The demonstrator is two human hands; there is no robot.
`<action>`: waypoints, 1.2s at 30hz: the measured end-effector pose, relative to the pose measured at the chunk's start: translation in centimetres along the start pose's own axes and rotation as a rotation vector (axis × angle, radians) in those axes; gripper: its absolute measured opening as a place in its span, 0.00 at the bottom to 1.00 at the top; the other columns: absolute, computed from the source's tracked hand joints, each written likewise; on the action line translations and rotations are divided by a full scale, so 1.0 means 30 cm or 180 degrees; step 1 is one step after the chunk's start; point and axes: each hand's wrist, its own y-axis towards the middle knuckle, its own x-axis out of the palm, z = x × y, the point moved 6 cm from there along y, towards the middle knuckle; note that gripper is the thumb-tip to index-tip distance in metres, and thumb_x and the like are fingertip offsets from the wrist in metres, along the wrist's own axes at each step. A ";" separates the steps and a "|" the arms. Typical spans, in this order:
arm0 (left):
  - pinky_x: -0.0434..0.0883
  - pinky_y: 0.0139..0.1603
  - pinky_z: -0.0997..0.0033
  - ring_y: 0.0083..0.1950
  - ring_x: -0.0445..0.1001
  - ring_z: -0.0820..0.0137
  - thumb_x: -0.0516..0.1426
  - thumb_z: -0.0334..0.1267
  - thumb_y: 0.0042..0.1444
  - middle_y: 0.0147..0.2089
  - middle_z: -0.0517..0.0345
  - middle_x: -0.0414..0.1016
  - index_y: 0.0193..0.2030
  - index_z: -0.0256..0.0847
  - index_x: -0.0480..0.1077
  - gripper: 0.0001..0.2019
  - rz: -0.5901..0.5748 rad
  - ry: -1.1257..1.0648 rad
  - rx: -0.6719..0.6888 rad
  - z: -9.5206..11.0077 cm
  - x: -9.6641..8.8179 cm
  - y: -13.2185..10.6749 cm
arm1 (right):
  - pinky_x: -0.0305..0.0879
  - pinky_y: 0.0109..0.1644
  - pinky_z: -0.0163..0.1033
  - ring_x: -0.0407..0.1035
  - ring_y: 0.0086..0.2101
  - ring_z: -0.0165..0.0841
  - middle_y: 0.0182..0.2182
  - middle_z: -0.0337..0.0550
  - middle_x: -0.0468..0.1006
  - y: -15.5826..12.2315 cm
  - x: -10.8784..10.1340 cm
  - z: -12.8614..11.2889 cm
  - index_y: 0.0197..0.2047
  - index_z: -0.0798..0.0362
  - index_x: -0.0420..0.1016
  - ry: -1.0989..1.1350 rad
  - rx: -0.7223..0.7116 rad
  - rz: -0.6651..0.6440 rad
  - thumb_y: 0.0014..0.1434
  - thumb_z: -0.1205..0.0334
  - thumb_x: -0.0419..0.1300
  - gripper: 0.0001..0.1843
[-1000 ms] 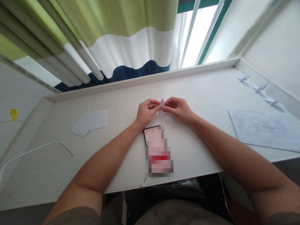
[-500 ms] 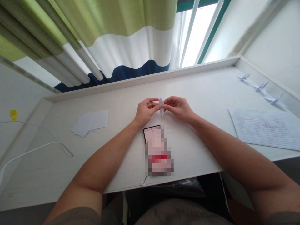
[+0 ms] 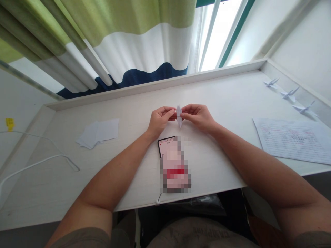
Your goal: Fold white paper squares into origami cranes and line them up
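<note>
A small folded white paper piece (image 3: 178, 115) stands upright just above the white desk (image 3: 222, 100), near its middle. My left hand (image 3: 159, 120) pinches it from the left and my right hand (image 3: 198, 116) pinches it from the right, fingertips closed on the paper. Both forearms rest on the desk. A phone (image 3: 173, 162) with a lit screen lies flat just in front of my hands.
A loose pile of white paper squares (image 3: 98, 132) lies to the left. A lined written sheet (image 3: 292, 139) lies to the right, with three folded paper cranes (image 3: 288, 93) along the far right edge. A white cable (image 3: 38, 162) loops at the left. Striped curtains hang behind.
Both hands have kept their pinch on the folded paper, turning it a little so its narrow point hangs lower between the fingertips. The view has shifted slightly.
</note>
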 end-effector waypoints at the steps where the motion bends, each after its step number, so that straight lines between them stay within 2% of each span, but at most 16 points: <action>1: 0.78 0.45 0.65 0.36 0.83 0.69 0.69 0.48 0.58 0.36 0.54 0.85 0.42 0.38 0.80 0.14 -0.0015 -0.0012 -0.0001 0.000 0.001 0.001 | 0.80 0.48 0.48 0.81 0.37 0.38 0.36 0.45 0.88 0.000 0.000 -0.001 0.36 0.51 0.85 -0.0008 0.0001 0.0015 0.47 0.40 0.80 0.25; 4: 0.77 0.43 0.67 0.37 0.82 0.69 0.68 0.49 0.60 0.36 0.55 0.85 0.41 0.39 0.80 0.14 -0.0094 0.0121 0.0119 0.006 0.009 0.001 | 0.80 0.47 0.47 0.81 0.37 0.38 0.36 0.45 0.88 0.000 0.001 -0.002 0.36 0.52 0.85 0.0004 0.0013 0.0026 0.47 0.40 0.80 0.25; 10: 0.78 0.48 0.63 0.40 0.83 0.66 0.75 0.51 0.51 0.37 0.55 0.84 0.38 0.40 0.79 0.19 -0.0219 0.0206 0.0388 0.011 0.020 -0.007 | 0.79 0.48 0.47 0.81 0.37 0.38 0.35 0.45 0.87 0.001 -0.003 0.000 0.35 0.51 0.84 0.0010 0.0044 0.0058 0.45 0.39 0.81 0.25; 15: 0.78 0.53 0.60 0.43 0.83 0.66 0.76 0.50 0.50 0.39 0.54 0.85 0.39 0.40 0.80 0.19 -0.0226 0.0152 0.0391 0.010 0.018 -0.010 | 0.78 0.46 0.45 0.79 0.36 0.36 0.35 0.44 0.87 0.002 -0.005 0.003 0.35 0.51 0.85 -0.0123 0.0045 0.0032 0.49 0.36 0.78 0.26; 22: 0.77 0.52 0.63 0.41 0.81 0.69 0.76 0.48 0.49 0.38 0.54 0.84 0.39 0.38 0.79 0.19 -0.0284 0.0120 0.0385 0.002 0.025 -0.009 | 0.72 0.39 0.40 0.76 0.32 0.34 0.29 0.43 0.84 0.006 -0.009 0.006 0.31 0.52 0.83 -0.0284 0.0016 0.0106 0.47 0.36 0.79 0.27; 36: 0.76 0.47 0.65 0.38 0.80 0.69 0.75 0.47 0.51 0.35 0.56 0.82 0.36 0.38 0.78 0.17 -0.0184 0.0177 0.0297 0.006 0.020 -0.007 | 0.74 0.39 0.42 0.76 0.32 0.34 0.31 0.44 0.84 -0.001 0.005 -0.003 0.33 0.52 0.82 -0.0294 -0.0032 0.0057 0.51 0.34 0.76 0.27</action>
